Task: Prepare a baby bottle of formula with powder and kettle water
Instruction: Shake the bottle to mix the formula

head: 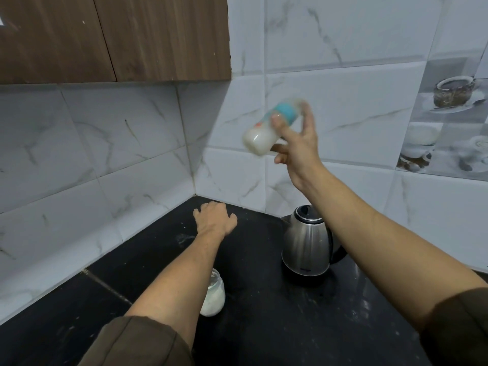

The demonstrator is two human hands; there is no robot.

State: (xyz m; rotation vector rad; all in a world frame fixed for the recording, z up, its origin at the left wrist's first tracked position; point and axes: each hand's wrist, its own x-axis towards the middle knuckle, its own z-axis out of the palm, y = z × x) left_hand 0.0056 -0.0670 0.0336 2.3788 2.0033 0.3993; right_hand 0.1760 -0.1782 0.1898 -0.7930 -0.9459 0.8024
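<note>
The milky bottle point(266, 128), blurred, is probably being shaken above the kettle point(307, 244), gripped by the right hand point(295, 146). The left hand point(215, 217) is rested open and empty left of the kettle. Next, the bottle should be set down upright.

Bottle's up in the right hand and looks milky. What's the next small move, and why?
Probably lower the blurred, teal-collared baby bottle upright and check the mix. The right hand holds it tilted in the air, its liquid already white; the left hand rests on the black countertop.
</note>
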